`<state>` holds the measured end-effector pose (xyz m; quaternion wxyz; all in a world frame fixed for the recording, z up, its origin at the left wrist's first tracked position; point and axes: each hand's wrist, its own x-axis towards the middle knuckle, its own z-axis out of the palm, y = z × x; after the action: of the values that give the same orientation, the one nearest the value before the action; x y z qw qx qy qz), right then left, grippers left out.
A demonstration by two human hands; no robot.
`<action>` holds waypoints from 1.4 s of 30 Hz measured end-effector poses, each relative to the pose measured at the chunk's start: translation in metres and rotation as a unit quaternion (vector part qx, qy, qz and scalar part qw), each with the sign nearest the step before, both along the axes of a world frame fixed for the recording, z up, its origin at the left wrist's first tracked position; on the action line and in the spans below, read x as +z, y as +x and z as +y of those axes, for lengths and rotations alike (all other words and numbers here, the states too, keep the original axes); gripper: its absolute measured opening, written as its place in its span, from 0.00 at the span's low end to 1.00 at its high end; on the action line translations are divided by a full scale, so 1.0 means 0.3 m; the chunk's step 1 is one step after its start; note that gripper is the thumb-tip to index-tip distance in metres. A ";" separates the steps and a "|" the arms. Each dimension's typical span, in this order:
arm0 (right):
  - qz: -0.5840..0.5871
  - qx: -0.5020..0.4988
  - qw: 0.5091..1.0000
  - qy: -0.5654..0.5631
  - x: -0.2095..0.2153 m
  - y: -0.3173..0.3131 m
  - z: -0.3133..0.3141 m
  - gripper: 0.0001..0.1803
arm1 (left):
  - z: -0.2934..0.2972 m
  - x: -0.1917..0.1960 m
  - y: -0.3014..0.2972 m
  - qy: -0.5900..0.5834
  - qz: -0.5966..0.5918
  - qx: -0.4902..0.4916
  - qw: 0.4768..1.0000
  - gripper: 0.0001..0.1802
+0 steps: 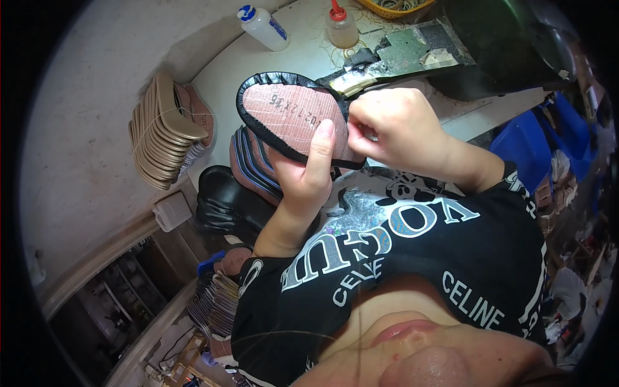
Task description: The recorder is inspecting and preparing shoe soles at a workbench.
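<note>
Pink insole with black edging (293, 109), one: held up between the two hands in front of the counter (222, 71), its pink face toward the viewer, dark printed marks on it.

Left hand (304, 173): gripping the piece, thumb pressed flat on the pink face, other fingers behind it.

Right hand (390, 126): curled closed at the insole's right-hand edge; fingertips hidden, so whether they pinch the edging cannot be told.

Containers:
- White bottle (267, 31), blue cap, blue marking on its side; on the counter near the wall; contents cannot be told.
- Squeeze bottle (342, 33), translucent, red nozzle top; on the counter, right of the white bottle; clouded body, fill level unclear.
- Yellow basket (382, 10), at the upper edge of view, holding a tangle of pale thin loops (403, 4).
- White plastic box (173, 211), at left below the stacked tan pieces; inside not visible.

Nearby: stack of tan pieces (161, 142) tied with cord, beside the wall; glossy black pieces (225, 200) near the left forearm; worn green-and-black board (419, 55) on the counter, beyond the right hand.
</note>
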<state>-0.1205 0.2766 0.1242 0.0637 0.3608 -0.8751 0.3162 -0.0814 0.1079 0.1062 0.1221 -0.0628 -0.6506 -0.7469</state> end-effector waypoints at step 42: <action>-0.694 0.097 0.626 -0.342 -0.122 0.176 0.069 0.16 | 0.011 -0.039 -0.045 0.156 -0.145 -0.027 0.977 0.14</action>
<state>-0.0676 0.2972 0.0875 -0.4752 0.0694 -0.4488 0.7536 -0.0948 0.1111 0.0945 0.0146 0.0484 -0.5351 -0.8433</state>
